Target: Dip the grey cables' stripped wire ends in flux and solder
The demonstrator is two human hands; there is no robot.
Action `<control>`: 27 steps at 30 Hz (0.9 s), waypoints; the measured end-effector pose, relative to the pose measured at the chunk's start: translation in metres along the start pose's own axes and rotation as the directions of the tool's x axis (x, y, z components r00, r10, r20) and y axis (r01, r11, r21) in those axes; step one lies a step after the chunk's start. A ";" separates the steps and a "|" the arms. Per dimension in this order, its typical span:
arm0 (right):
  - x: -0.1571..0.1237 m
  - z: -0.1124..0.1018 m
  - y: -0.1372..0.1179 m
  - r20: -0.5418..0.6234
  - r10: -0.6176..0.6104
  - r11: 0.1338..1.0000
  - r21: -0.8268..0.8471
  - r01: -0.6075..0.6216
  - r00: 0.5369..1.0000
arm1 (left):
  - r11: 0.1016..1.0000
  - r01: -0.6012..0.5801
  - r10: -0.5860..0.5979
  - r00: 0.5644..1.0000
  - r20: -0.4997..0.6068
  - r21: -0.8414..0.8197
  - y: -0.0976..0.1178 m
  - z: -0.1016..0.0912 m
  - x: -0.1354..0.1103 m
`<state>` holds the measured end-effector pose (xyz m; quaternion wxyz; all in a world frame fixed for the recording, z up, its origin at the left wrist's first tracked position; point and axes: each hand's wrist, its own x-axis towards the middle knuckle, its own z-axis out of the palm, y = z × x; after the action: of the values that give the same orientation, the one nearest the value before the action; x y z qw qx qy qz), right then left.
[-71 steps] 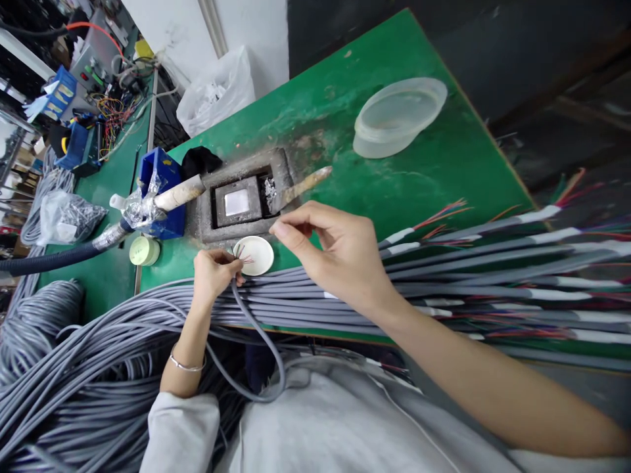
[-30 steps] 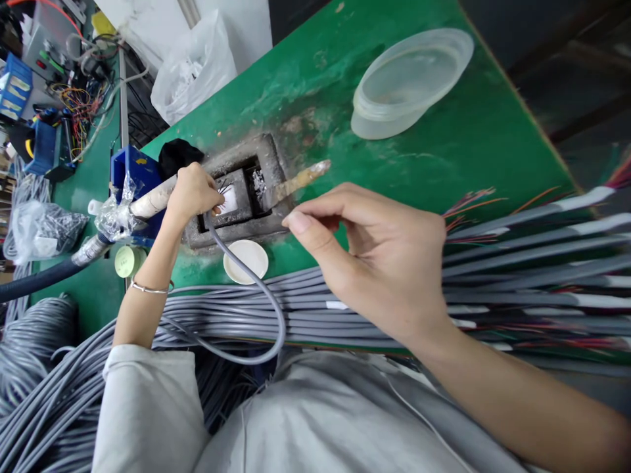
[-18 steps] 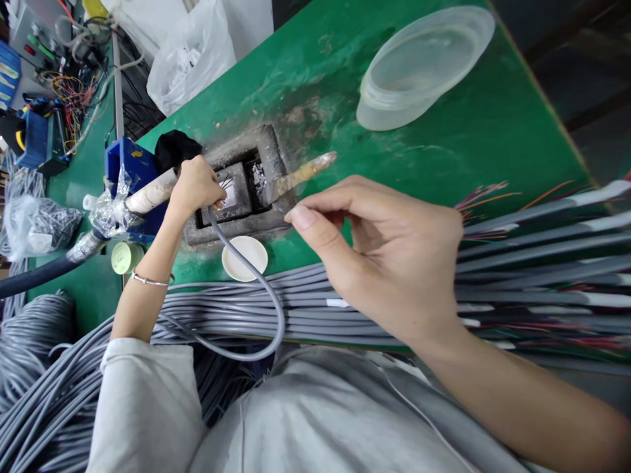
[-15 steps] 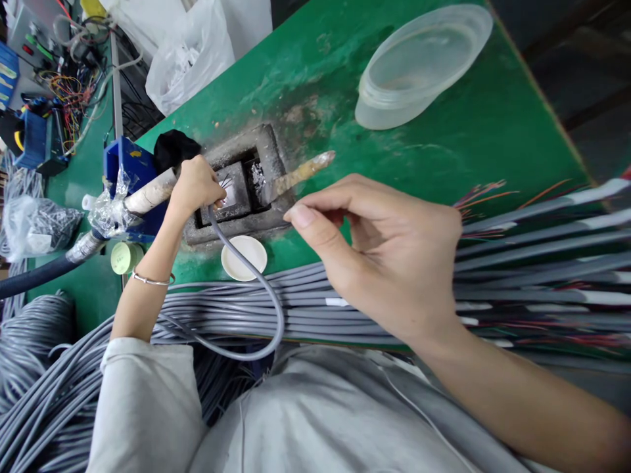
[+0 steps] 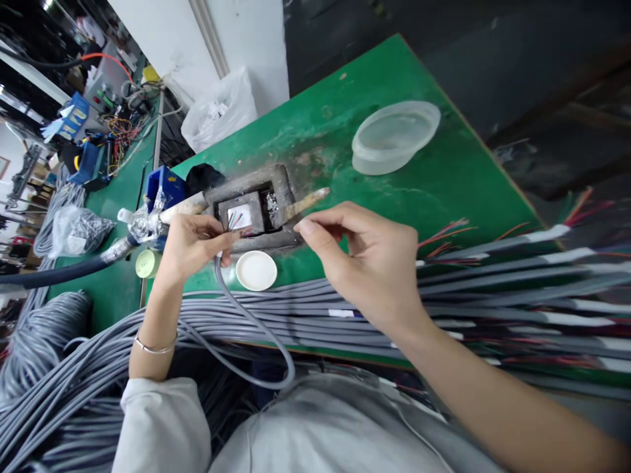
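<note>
My left hand (image 5: 192, 246) grips the end of a grey multi-core cable (image 5: 241, 318) between thumb and fingers. Thin coloured wires (image 5: 242, 228) fan out of that end, in front of the solder pot (image 5: 283, 187) and its shiny square surface (image 5: 238, 213). Whether the wire tips touch the surface I cannot tell. To the right, my right hand (image 5: 369, 263) is raised with thumb and forefinger pinched together; anything between them is too small to make out. A tape-wrapped stick (image 5: 308, 202) rests on the pot's right rim. Close by lies a round white dish (image 5: 257, 270).
A bundle of grey cables (image 5: 305, 309) runs along the green table's (image 5: 473, 184) near edge. Clear plastic tubs (image 5: 394, 141) stand at the back right. Beside the pot's left end are an extraction hose (image 5: 64, 270), a blue bin (image 5: 165, 187) and a green-lidded jar (image 5: 146, 263).
My left hand has drawn back from the pot and turned, so the coloured wires show more. The right hand stays pinched. The view has shifted, showing more of the room.
</note>
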<state>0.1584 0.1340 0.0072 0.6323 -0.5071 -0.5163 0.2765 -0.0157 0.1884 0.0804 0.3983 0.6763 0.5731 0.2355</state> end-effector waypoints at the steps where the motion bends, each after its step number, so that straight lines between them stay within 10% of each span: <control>1: -0.001 0.001 0.001 -0.009 -0.001 1.000 0.006 0.001 1.000 | 1.000 0.008 -0.008 1.000 -0.016 -0.026 0.001 0.000 -0.007; 17: -0.004 0.010 0.003 0.121 -0.061 0.993 0.109 0.048 0.991 | 0.971 -0.014 -0.015 0.993 -0.119 -0.237 0.010 0.018 -0.104; 23: -0.001 -0.022 -0.011 0.285 -0.159 0.985 -0.018 0.171 0.945 | 0.930 0.222 -0.131 0.945 0.301 -0.293 -0.026 0.090 -0.147; 27: -0.013 -0.066 -0.014 0.378 -0.202 0.934 -0.205 0.294 0.904 | 0.999 0.017 -0.030 0.913 0.406 0.035 -0.057 0.153 -0.159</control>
<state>0.2131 0.0945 0.0184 0.4891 -0.4568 -0.7128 0.2099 0.0324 -0.0049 -0.0318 0.5010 0.7095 0.4896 0.0761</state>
